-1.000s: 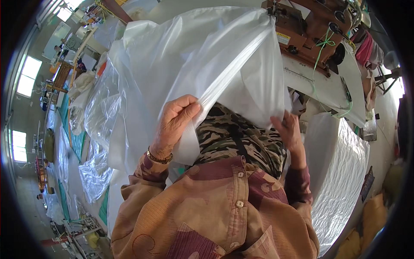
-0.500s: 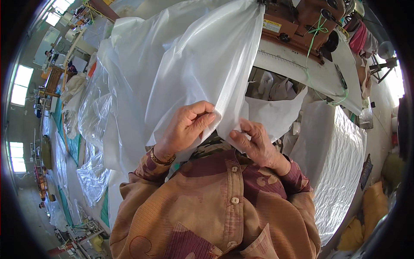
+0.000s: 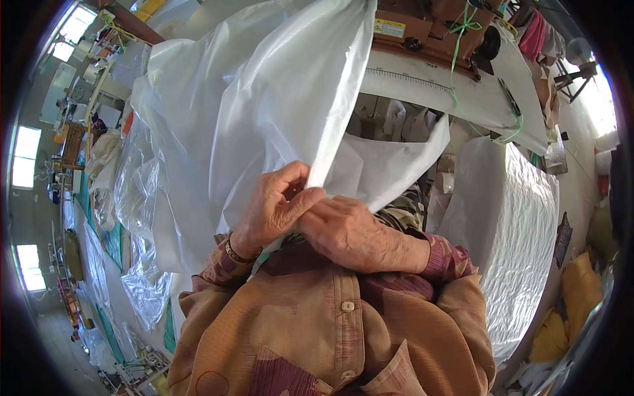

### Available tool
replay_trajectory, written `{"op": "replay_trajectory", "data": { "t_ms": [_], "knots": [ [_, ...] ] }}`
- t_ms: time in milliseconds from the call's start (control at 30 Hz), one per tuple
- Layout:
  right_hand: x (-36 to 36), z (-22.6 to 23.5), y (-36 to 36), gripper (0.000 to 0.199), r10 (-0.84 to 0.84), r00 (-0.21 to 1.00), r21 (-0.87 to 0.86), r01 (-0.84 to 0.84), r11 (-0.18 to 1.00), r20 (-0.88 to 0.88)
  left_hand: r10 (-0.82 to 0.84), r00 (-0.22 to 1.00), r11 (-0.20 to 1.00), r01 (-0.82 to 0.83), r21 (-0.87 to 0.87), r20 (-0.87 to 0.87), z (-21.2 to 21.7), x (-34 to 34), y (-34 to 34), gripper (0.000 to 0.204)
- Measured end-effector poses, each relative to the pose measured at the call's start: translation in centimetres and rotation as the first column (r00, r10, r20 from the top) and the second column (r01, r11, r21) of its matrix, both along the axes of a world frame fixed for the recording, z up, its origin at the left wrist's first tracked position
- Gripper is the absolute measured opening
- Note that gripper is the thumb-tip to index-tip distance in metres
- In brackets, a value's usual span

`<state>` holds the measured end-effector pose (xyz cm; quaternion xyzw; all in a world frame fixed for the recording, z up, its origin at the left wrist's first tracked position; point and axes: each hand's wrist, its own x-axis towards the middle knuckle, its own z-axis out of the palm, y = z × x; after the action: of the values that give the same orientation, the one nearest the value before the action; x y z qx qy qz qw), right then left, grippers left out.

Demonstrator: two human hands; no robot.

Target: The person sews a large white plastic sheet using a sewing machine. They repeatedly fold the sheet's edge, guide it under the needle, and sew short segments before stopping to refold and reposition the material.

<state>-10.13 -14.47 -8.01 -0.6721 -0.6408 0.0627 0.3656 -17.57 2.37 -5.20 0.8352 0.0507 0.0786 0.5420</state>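
A large white woven plastic sheet (image 3: 244,112) hangs from the sewing machine (image 3: 432,30) at the upper right and spreads down toward my lap. Its folded edge strip runs down to my hands. My left hand (image 3: 274,208) is closed, thumb and forefinger pinching the lower end of that strip. Against it lies my right hand (image 3: 353,231), back upward, fingers curled in at the same end of the sheet. The right fingertips are hidden behind the left thumb and the hand itself.
The machine's pale table (image 3: 482,109) carries a ruler scale, small dark thread snips (image 3: 508,97) and green string (image 3: 457,72). A stack of shiny white sheeting (image 3: 512,224) lies at my right. Clear plastic film (image 3: 142,178) hangs on the left. Yellow cloth (image 3: 581,284) lies far right.
My right hand has moved left, from beside the strip to meet my left hand, turning its back upward. The sheet's edge has shifted left, and the whole view has moved slightly.
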Motion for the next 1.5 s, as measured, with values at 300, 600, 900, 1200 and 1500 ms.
{"op": "replay_trajectory", "data": {
  "t_ms": [300,600,900,1200,1500],
  "knots": [
    [9.3,-7.6,-1.3,0.045,-0.575,0.818,0.025,0.576,0.817,-0.034,0.261,0.924,0.893,-0.341,0.295,0.278,4.4,-0.8,4.7,0.007],
    [7.5,-15.8,25.3,0.074,-0.092,0.690,-0.092,0.036,0.995,-0.718,-0.319,0.886,0.506,-0.140,0.851,0.335,18.4,4.9,3.6,0.015],
    [5.9,-15.1,26.0,0.060,0.031,0.627,-0.045,-0.104,0.994,-0.778,-0.591,0.788,0.153,0.318,0.936,-0.171,16.2,4.1,2.3,0.010],
    [6.7,-12.8,18.2,0.048,0.076,0.564,-0.097,-0.269,0.958,-0.822,-0.392,0.920,0.467,0.179,0.866,0.021,1.9,1.5,7.3,0.010],
    [3.6,-9.2,11.1,0.033,0.523,0.796,0.099,-0.520,0.849,-0.305,-0.259,0.955,0.527,0.012,0.850,0.147,0.6,-0.3,9.4,0.013]
  ]
}}
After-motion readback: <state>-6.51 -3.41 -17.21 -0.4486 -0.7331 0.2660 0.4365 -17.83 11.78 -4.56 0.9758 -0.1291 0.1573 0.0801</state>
